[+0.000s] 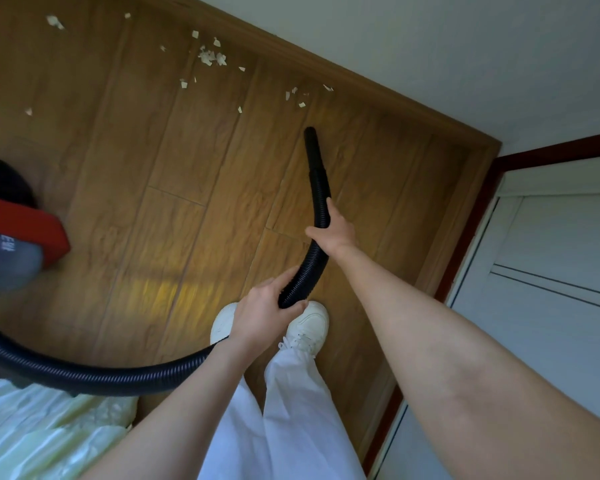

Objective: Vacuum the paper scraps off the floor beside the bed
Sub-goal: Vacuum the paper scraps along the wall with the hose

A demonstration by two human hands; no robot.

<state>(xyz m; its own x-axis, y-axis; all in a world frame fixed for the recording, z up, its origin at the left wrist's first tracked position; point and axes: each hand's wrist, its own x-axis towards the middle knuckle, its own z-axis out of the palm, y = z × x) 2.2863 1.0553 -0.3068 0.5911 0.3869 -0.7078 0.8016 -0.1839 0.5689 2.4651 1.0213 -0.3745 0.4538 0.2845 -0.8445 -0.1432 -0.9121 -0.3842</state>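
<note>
Black and ribbed, the vacuum hose (pixel 317 258) curves from the lower left up through the middle of the view and ends in a smooth black nozzle (pixel 311 147) that points toward the far wall. The right hand (pixel 335 232) grips the hose a little way behind the nozzle, its fingers (pixel 313 232) wrapped round the ribbed tube and the thumb lying along it. The left hand (pixel 265 315) holds the hose lower down, nearer the body, with its fingers curled round the tube just above a pair of white shoes (pixel 309 327).

Paper scraps (pixel 212 57) lie scattered on the wooden floor (pixel 174 161) ahead of the nozzle, the thickest cluster near the brown skirting board (pixel 361 81) and smaller bits spread to the left and right of it. The nozzle tip is near the closest scraps but apart from them; whether it touches the floor cannot be told.

At the left edge stands the vacuum cleaner (pixel 18 233), red and grey, with the hose looping back to it. A pale, wrinkled bed cover (pixel 42 431) fills the lower left corner, under the hose loop. White trousers (pixel 291 410) show below the hands, and a white door (pixel 551 271) with a dark red frame stands on the right.
</note>
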